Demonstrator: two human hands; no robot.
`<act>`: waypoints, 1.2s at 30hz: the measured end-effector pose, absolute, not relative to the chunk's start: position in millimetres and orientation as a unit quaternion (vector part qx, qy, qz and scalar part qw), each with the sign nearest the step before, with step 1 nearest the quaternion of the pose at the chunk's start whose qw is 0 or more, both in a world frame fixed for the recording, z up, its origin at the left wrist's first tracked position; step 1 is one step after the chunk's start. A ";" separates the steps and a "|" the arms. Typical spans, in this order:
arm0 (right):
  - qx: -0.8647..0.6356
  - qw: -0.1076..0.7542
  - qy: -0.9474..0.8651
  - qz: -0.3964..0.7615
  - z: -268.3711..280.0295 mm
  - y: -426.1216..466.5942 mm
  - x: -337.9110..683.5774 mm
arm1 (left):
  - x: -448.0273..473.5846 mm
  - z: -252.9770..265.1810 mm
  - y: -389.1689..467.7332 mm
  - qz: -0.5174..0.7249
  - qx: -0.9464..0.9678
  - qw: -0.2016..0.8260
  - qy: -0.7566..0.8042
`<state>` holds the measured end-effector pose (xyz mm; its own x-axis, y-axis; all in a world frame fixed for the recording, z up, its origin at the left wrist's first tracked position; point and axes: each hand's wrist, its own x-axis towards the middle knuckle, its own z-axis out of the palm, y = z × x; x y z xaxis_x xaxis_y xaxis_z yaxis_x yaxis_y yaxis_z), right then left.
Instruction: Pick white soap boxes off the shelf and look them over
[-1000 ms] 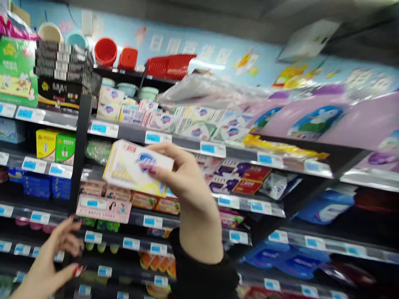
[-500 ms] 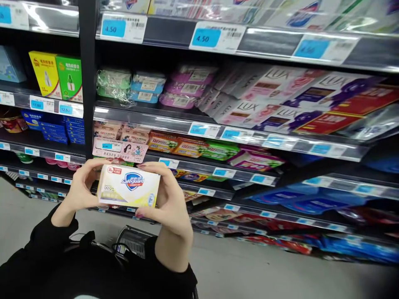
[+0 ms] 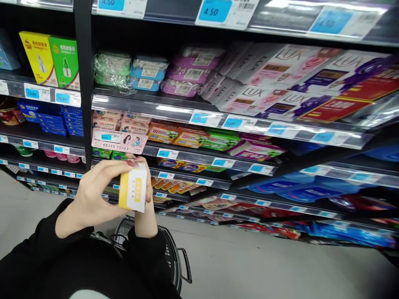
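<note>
Yellow soap box [image 3: 133,192] end-on, upright.

The box [image 3: 133,189] is yellow with a white end panel carrying small yellow marks. At the shelf's [image 3: 174,107] left end stand a yellow carton [image 3: 39,58] and a green carton [image 3: 65,62]; along its black edge run white price tags [image 3: 204,118] with blue patches. The basket [image 3: 177,259] is black.

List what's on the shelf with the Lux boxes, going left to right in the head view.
Green wrapped soap dishes → blue soap dishes → purple soap dishes → white and pink Lux boxes → purple Lux boxes → red Lux box.
</note>
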<state>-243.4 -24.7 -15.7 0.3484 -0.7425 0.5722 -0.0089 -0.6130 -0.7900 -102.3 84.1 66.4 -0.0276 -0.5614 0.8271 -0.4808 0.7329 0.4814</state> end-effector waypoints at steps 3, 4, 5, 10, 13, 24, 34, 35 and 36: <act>-0.703 0.380 0.206 -0.564 11.8 -4.0 -265.7 | -87.4 50.3 76.5 -0.202 0.335 0.651 -0.651; -0.720 0.338 0.219 -0.565 23.9 6.0 -270.8 | -82.9 43.4 71.9 -0.257 0.316 0.662 -0.629; -0.741 0.285 0.232 -0.562 36.2 17.0 -274.0 | -79.3 36.0 66.5 -0.306 0.296 0.666 -0.612; -0.798 0.132 0.238 -0.538 75.8 63.4 -266.0 | -81.3 1.6 45.3 -0.462 0.223 0.653 -0.557; -0.811 0.119 0.246 -0.518 81.5 73.4 -259.8 | -88.8 -5.7 45.5 -0.496 0.230 0.647 -0.531; -0.703 0.291 0.329 -0.560 75.7 58.4 -255.0 | -104.0 -7.6 52.5 -0.600 0.190 0.677 -0.382; -0.846 0.359 0.267 -0.291 12.8 5.1 -259.2 | -97.2 -38.7 68.3 -0.777 0.009 0.586 -0.229; -0.871 0.322 0.283 -0.239 14.7 -0.6 -262.2 | -95.2 -44.4 72.9 -0.785 0.003 0.584 -0.208; -0.890 0.290 0.292 -0.194 22.7 -6.0 -264.8 | -93.5 -49.7 78.0 -0.789 -0.003 0.584 -0.192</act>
